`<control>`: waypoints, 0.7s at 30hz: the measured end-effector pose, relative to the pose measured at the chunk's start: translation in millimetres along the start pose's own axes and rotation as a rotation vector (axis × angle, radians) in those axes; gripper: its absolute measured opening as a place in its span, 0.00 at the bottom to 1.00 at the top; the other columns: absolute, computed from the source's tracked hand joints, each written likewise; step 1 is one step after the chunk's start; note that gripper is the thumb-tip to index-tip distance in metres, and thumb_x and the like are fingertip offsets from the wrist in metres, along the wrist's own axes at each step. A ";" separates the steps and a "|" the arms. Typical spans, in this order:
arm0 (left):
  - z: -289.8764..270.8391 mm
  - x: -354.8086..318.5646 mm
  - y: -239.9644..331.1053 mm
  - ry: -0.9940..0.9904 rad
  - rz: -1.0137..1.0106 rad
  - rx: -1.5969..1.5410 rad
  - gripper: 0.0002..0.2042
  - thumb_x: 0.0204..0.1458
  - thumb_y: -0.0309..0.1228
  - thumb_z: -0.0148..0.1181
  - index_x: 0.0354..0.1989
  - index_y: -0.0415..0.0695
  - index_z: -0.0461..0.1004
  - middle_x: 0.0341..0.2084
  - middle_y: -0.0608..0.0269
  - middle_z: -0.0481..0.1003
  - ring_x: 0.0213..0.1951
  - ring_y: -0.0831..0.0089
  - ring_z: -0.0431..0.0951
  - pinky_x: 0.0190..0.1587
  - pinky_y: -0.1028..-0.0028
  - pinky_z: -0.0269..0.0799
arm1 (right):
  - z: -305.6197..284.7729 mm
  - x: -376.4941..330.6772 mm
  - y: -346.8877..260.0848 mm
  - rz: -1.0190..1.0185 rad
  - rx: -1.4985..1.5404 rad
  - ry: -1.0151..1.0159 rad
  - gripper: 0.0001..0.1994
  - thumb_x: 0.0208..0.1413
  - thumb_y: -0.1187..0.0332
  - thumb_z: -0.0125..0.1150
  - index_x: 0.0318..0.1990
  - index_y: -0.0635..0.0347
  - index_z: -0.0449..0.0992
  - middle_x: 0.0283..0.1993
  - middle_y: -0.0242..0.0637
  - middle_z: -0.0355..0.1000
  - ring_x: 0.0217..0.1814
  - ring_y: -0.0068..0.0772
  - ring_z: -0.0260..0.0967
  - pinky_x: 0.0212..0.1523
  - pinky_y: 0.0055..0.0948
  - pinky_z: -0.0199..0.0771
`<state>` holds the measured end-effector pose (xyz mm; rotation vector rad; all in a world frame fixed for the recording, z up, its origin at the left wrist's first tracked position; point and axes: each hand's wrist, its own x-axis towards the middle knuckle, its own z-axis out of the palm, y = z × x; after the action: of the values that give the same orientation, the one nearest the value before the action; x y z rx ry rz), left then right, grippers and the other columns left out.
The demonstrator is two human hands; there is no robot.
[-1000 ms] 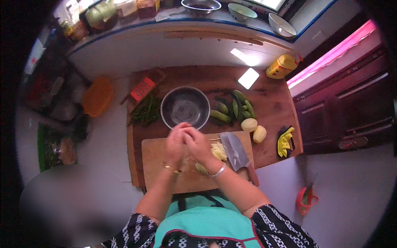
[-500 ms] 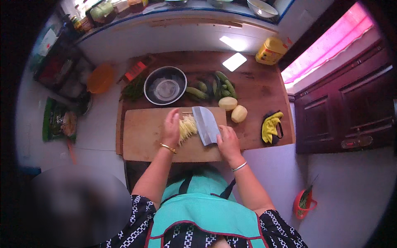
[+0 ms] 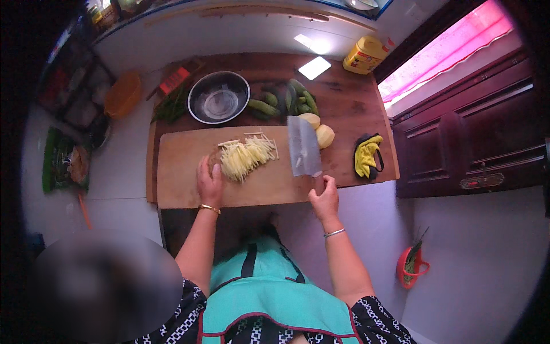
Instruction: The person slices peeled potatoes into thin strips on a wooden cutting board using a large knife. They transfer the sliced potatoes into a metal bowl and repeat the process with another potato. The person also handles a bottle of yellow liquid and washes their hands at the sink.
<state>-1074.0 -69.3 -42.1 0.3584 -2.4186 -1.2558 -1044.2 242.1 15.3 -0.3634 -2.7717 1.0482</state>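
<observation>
Loosely, the left hand [image 3: 210, 180] rests at the near-left side of a heap of pale strips [image 3: 246, 157], its thumb set apart from the other fingers and nothing held between them; whether the thumb touches the heap cannot be told. Thin, straight-edged and matte yellow, the strips lie tangled on the left-middle part of a flat, rectangular cutting board [image 3: 183, 149] of tan wood, with a few stray sticks along the far and right edges of the pile. The right hand [image 3: 325, 198] has its fingers closed round the handle of a cleaver [image 3: 303, 146]. That broad, nearly rectangular blade of dull grey metal points away from the person, over the board's right end, with small pale scraps on its face.

Just beyond the blade sit two smooth, rounded peeled potatoes [image 3: 326, 136], one partly covered by it. Behind the board, on the reddish-brown wooden table [image 3: 355, 103], stands a round, shiny metal bowl [image 3: 219, 97], between slender green stalks [image 3: 169, 106] and a cluster of long, dark-skinned green vegetables [image 3: 303, 94]. Toward the right edge lies a crumpled yellow-and-black cloth [image 3: 366, 155].
</observation>
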 end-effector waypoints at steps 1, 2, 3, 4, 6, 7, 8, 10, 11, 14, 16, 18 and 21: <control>4.1 3.8 -2.9 -0.003 0.082 0.041 0.21 0.55 0.37 0.50 0.56 0.40 0.64 0.55 0.49 0.64 0.57 0.54 0.64 0.59 0.62 0.57 | -1.3 0.2 5.6 0.036 -0.028 0.001 0.23 0.41 0.71 0.61 0.47 0.61 0.64 0.43 0.46 0.69 0.46 0.46 0.68 0.48 0.36 0.68; 7.7 10.1 -3.9 -0.029 0.116 0.066 0.22 0.55 0.38 0.50 0.57 0.41 0.63 0.56 0.48 0.64 0.58 0.54 0.62 0.60 0.61 0.56 | -2.3 2.1 9.0 0.070 -0.054 0.003 0.23 0.41 0.71 0.62 0.47 0.62 0.64 0.44 0.47 0.69 0.47 0.45 0.68 0.48 0.37 0.68; 12.0 16.6 -4.6 -0.055 0.149 0.090 0.24 0.54 0.40 0.50 0.57 0.41 0.62 0.57 0.48 0.63 0.59 0.53 0.61 0.61 0.60 0.54 | -2.8 4.0 11.9 0.103 -0.080 0.006 0.23 0.41 0.71 0.62 0.47 0.62 0.64 0.44 0.47 0.69 0.47 0.45 0.68 0.48 0.37 0.68; 16.0 23.1 -5.3 -0.080 0.181 0.115 0.25 0.54 0.41 0.51 0.58 0.42 0.61 0.57 0.48 0.62 0.60 0.52 0.59 0.62 0.60 0.52 | -2.8 5.5 14.6 0.144 -0.093 -0.038 0.24 0.41 0.71 0.62 0.49 0.62 0.64 0.46 0.47 0.68 0.49 0.45 0.67 0.50 0.36 0.67; 24.2 33.2 -1.2 -0.162 0.265 0.178 0.27 0.53 0.44 0.51 0.59 0.42 0.61 0.58 0.47 0.61 0.61 0.51 0.58 0.62 0.59 0.51 | 2.5 0.9 19.2 0.006 -0.095 -0.002 0.26 0.42 0.72 0.62 0.52 0.62 0.64 0.48 0.48 0.67 0.51 0.45 0.66 0.52 0.36 0.67; 27.9 35.6 1.3 -0.203 0.306 0.209 0.28 0.53 0.45 0.51 0.59 0.43 0.60 0.58 0.47 0.61 0.61 0.51 0.57 0.62 0.58 0.51 | 6.2 -0.8 21.0 -0.064 -0.095 0.015 0.27 0.42 0.73 0.62 0.53 0.62 0.63 0.49 0.48 0.67 0.52 0.45 0.66 0.53 0.36 0.66; 30.8 35.4 3.2 -0.233 0.315 0.222 0.29 0.52 0.47 0.52 0.59 0.43 0.60 0.58 0.47 0.60 0.61 0.51 0.57 0.62 0.58 0.51 | 9.5 -3.4 14.5 -0.073 -0.086 -0.015 0.27 0.42 0.73 0.61 0.54 0.62 0.63 0.50 0.48 0.67 0.53 0.46 0.65 0.54 0.36 0.66; 37.6 32.5 8.6 -0.292 0.332 0.249 0.31 0.51 0.49 0.53 0.59 0.43 0.60 0.59 0.48 0.59 0.62 0.50 0.55 0.62 0.57 0.50 | 17.9 -11.3 -0.1 -0.092 -0.066 -0.078 0.28 0.43 0.74 0.61 0.56 0.62 0.62 0.52 0.48 0.66 0.55 0.46 0.64 0.56 0.36 0.65; 40.5 30.4 10.4 -0.288 0.324 0.236 0.32 0.50 0.50 0.54 0.59 0.43 0.60 0.59 0.48 0.59 0.62 0.50 0.55 0.62 0.57 0.50 | 21.6 -15.8 -10.3 -0.094 -0.057 -0.112 0.28 0.43 0.74 0.61 0.56 0.62 0.62 0.52 0.49 0.65 0.56 0.47 0.63 0.56 0.36 0.65; 49.6 23.7 21.7 -0.259 0.310 0.192 0.35 0.46 0.53 0.58 0.59 0.43 0.60 0.59 0.47 0.58 0.62 0.49 0.55 0.62 0.56 0.50 | 39.1 -33.2 -29.5 -0.171 -0.025 -0.143 0.28 0.44 0.74 0.61 0.56 0.64 0.62 0.53 0.49 0.65 0.56 0.50 0.63 0.55 0.37 0.65; 53.0 16.2 29.1 -0.216 0.299 0.172 0.37 0.43 0.53 0.60 0.59 0.43 0.61 0.59 0.45 0.58 0.61 0.48 0.55 0.62 0.56 0.50 | 47.8 -46.2 -46.6 -0.121 0.007 -0.209 0.28 0.44 0.73 0.61 0.56 0.63 0.61 0.53 0.50 0.64 0.55 0.51 0.63 0.55 0.38 0.65; 54.8 6.8 38.5 -0.173 0.261 0.151 0.38 0.42 0.52 0.62 0.59 0.43 0.61 0.58 0.44 0.58 0.60 0.47 0.56 0.61 0.56 0.51 | 55.0 -60.7 -58.6 -0.125 0.037 -0.230 0.29 0.45 0.73 0.62 0.57 0.63 0.60 0.53 0.51 0.64 0.54 0.52 0.63 0.54 0.39 0.66; 57.1 -5.1 51.1 -0.079 0.223 0.115 0.37 0.40 0.47 0.65 0.58 0.42 0.61 0.57 0.42 0.58 0.59 0.47 0.57 0.61 0.56 0.53 | 65.4 -79.9 -69.1 -0.105 0.064 -0.242 0.30 0.45 0.72 0.62 0.57 0.63 0.60 0.53 0.51 0.64 0.55 0.52 0.63 0.54 0.39 0.66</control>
<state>-1097.5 3.0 -30.9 0.0678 -2.5218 -1.0551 -994.4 128.5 8.1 -0.0850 -2.9181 1.2253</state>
